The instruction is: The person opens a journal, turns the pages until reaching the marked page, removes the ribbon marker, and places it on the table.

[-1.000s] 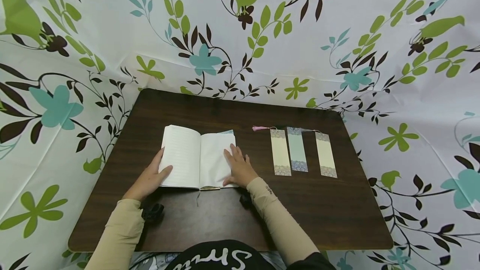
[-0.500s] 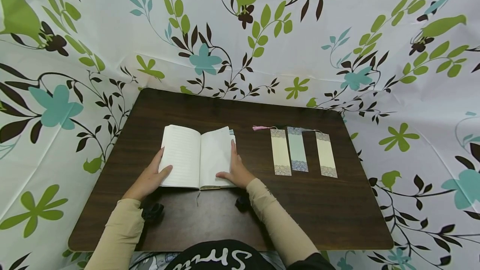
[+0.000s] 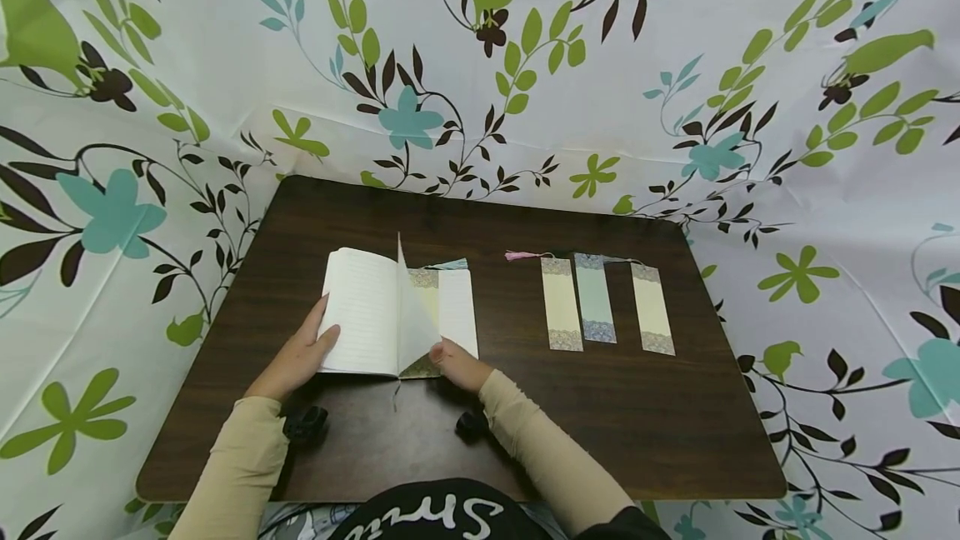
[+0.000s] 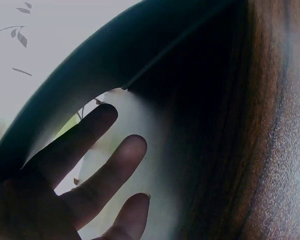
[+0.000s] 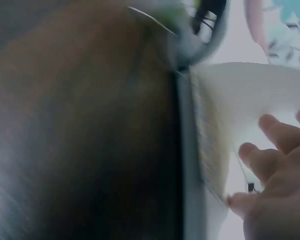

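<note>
An open notebook with lined pages lies on the dark table. Along its left edge, my left hand holds it, thumb on the page; the left wrist view shows the other fingers under the cover. My right hand pinches the lower corner of a page that stands raised mid-turn. Behind that page, a cream bookmark with patterned ends and a teal tassel lies on the right side, partly covered. In the right wrist view, the fingers lie against the white sheet.
To the right of the notebook lie a cream bookmark with a pink tassel, a pale green bookmark and another cream bookmark. A thin ribbon hangs from the notebook's spine. The table meets a leaf-patterned cloth.
My right hand moved from the right page's outer edge toward the spine, lifting the page upright and uncovering the cream bookmark beneath. My left hand stayed in place.
</note>
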### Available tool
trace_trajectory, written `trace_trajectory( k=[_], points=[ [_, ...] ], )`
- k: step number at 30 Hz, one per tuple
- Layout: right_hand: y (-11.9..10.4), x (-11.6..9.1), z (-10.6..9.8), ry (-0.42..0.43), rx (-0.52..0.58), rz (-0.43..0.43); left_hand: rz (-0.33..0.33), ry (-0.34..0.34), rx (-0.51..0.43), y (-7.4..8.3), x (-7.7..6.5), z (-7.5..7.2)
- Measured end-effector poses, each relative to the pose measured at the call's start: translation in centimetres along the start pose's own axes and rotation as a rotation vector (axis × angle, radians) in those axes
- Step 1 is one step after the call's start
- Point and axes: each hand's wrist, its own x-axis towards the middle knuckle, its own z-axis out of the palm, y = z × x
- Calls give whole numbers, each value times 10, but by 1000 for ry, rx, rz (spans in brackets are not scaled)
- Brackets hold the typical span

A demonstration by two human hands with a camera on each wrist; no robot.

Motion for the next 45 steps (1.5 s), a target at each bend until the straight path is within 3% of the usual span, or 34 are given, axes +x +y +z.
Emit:
trace_trajectory(
  k=[3,5,7,12,16,22,26,31,36,40,45],
  points=[
    [-1,4,10,-86,-190,-100,30,6,-28,0,-1,-1],
    [0,7,14,-103,-307,-183,48,5,-49,1,-1,0],
    [1,9,17,-114,-394,-209,60,5,-68,1,-1,0],
    [3,11,20,-93,-485,-173,22,-4,-61,1,-1,1],
    [6,12,20,-13,-570,-164,2,4,0,-1,-1,-1],
    [14,14,19,117,-700,-174,24,-1,1,-1,0,-2],
    [16,12,17,188,-767,-85,12,-3,6,0,0,-1],
    [14,7,9,281,-788,108,7,-6,4,2,-1,-1],
    [9,5,-5,349,-754,181,-1,-12,-9,1,-2,0],
    [7,5,-10,395,-675,267,-4,-13,-8,1,-2,1],
    [8,2,-15,419,-449,368,-4,-10,7,1,-2,1]
  ],
)
